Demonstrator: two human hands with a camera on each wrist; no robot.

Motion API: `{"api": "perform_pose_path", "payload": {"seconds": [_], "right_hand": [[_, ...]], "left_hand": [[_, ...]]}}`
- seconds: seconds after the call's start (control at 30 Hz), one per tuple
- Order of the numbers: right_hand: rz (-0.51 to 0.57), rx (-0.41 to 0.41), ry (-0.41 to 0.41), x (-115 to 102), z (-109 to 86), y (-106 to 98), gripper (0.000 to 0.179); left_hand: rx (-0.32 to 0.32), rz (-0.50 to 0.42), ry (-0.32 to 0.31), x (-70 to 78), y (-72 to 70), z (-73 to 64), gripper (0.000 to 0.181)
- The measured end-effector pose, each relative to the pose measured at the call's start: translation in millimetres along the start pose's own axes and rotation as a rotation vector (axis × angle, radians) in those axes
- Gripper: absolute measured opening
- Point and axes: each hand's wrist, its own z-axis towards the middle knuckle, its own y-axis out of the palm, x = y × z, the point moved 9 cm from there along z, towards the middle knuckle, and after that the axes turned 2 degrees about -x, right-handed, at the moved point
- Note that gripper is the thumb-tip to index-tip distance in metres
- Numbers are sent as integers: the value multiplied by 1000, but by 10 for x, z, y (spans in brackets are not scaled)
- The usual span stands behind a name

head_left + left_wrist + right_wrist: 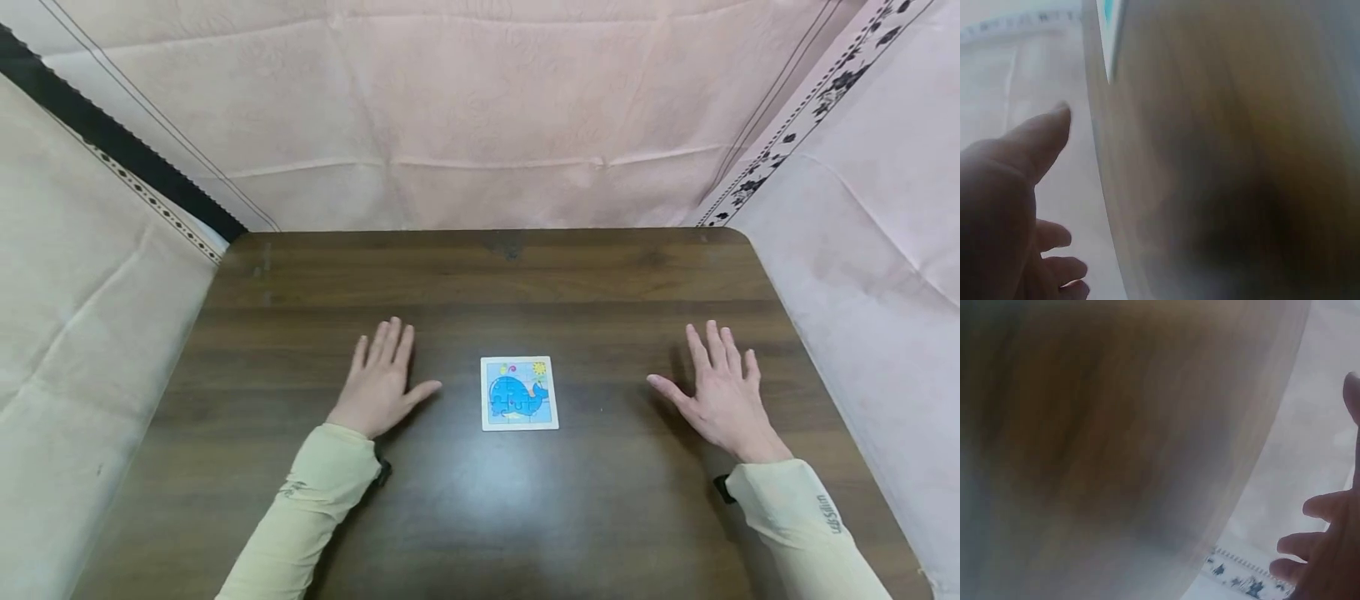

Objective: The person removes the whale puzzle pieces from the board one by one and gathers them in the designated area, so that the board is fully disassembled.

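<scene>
the bare left hand [377,383] and right hand [723,404] show beyond loose, creased, pale green sleeves [300,525]. a small dark marking [294,489] lies near the left cuff [341,450]; dark lettering [829,514] lies on the right sleeve [802,542], toward the right edge of the surface [798,383]. black wrist cameras [385,472] poke from under both cuffs.

Left hand [375,392]: back upward, left fingers [389,342] straight and slightly parted
Left thumb [424,390]: stretched out sideways, inward
Left forearm [303,508]: slanting forward and inward, sleeved to the wrist in pale green
Right hand [723,410]: back upward, right fingers [716,346] straight and fanned
Right thumb [666,387]: stretched sideways, inward
Right forearm [806,521]: slanting forward and inward, likewise sleeved
Spacing: hands well apart
</scene>
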Motion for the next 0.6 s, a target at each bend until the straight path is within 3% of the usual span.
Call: {"api": "perform_pose_path", "payload": {"seconds": [0.13, 0.27, 0.4, 0.6], "right_hand": [[58, 22, -70, -285, 65, 21, 92], [103, -3, -140, -609, 146, 93, 82], [105, -63, -189, -915, 198, 208, 76], [84, -178, -230, -1284, 228, 433, 79]], "left_hand": [[-68, -26, 66, 366, 159, 54, 95], [-132, -48, 105, 619, 303, 93, 97], [-162, -93, 119, 750, 407, 114, 100], [-196, -110, 120, 806, 526, 102, 105]]}}
